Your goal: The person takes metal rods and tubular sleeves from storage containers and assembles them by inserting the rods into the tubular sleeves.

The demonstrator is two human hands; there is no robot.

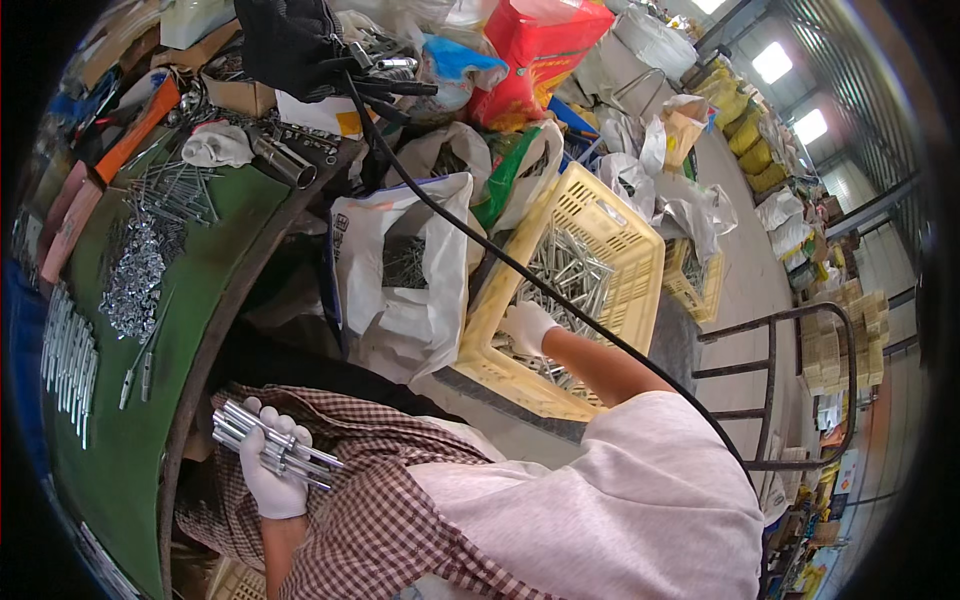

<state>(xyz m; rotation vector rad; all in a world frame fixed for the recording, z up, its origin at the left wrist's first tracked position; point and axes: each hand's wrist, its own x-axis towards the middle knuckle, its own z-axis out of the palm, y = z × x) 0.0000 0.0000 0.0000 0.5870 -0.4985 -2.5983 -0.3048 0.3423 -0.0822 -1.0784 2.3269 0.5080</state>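
Note:
My left hand [272, 470], in a white glove, is closed around a bundle of shiny metal rods [270, 445] held over my checked lap. My right hand [527, 327], also gloved in white, reaches into a yellow plastic crate [600, 215] full of similar metal rods [570, 275] and rests on them; whether it grips any is hidden.
A green workbench [190, 330] at the left carries rows of metal rods [68, 350] and a heap of small metal parts [135, 275]. A white sack [400, 270] of rods stands beside the crate. A black cable [480, 245] crosses the crate. A metal chair frame [790, 380] stands right.

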